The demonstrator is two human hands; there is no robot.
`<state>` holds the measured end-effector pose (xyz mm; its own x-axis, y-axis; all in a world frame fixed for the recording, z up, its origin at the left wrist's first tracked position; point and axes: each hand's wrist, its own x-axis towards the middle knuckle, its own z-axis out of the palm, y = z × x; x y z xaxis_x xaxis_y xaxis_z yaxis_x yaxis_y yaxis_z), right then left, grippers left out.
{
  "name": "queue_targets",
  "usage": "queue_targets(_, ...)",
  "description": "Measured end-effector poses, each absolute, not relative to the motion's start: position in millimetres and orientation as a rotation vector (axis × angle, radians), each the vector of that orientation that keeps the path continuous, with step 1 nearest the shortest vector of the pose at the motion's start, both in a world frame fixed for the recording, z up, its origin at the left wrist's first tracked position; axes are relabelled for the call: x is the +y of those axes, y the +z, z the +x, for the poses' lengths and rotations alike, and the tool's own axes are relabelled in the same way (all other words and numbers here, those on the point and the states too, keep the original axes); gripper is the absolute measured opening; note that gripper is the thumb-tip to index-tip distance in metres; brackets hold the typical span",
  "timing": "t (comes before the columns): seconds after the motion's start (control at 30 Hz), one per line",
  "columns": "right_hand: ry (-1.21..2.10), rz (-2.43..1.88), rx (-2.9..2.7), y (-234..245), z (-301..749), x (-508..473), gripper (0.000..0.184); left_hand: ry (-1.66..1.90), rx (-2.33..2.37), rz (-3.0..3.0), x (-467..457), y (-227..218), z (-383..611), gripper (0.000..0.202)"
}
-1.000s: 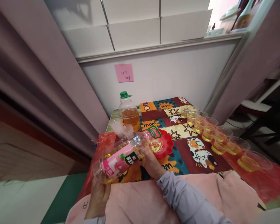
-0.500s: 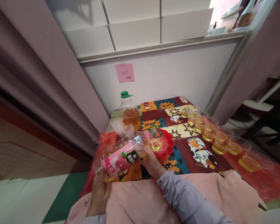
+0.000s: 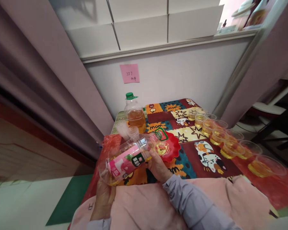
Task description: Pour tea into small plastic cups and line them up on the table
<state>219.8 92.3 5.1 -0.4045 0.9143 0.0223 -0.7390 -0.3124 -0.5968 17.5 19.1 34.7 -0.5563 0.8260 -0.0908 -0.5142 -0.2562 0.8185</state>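
A clear plastic bottle with a pink label [image 3: 126, 159] lies tilted almost flat, its open mouth pointing toward a red plate [image 3: 169, 147]. My left hand [image 3: 105, 195] is closed around the bottle's base from below. Near the neck, my right hand [image 3: 158, 166] grips the same bottle. A little yellow liquid sits in the bottle's lower end. A green-rimmed cap or cup [image 3: 162, 134] lies at the plate's edge.
A green-capped bottle of amber drink [image 3: 134, 113] stands at the table's far left, empty clear cups [image 3: 127, 129] beside it. Several filled plastic cups [image 3: 227, 140] line the right side of the patterned tablecloth [image 3: 206, 156]. A pink note [image 3: 129, 73] hangs on the wall.
The view has drifted slightly left, so everything sits a bit further right. Both hands keep the same hold on the tilted bottle.
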Motion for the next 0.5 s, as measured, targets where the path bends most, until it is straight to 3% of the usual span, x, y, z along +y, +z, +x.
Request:
queue_targets(0.13,1.898,-0.418,-0.657,3.8,218.8,91.8,0.075,1.924,1.091,0.482,19.3,31.8,13.7,0.067)
queue_targets(0.37,1.917,-0.421,-0.633,0.3,217.3,91.5,0.079,1.956,1.091,0.519,20.5,33.2,16.6,0.063)
queue_targets(0.5,1.916,-0.431,-0.647,-0.3,217.5,93.0,0.075,1.947,1.090,0.490,21.1,30.3,13.9,0.074)
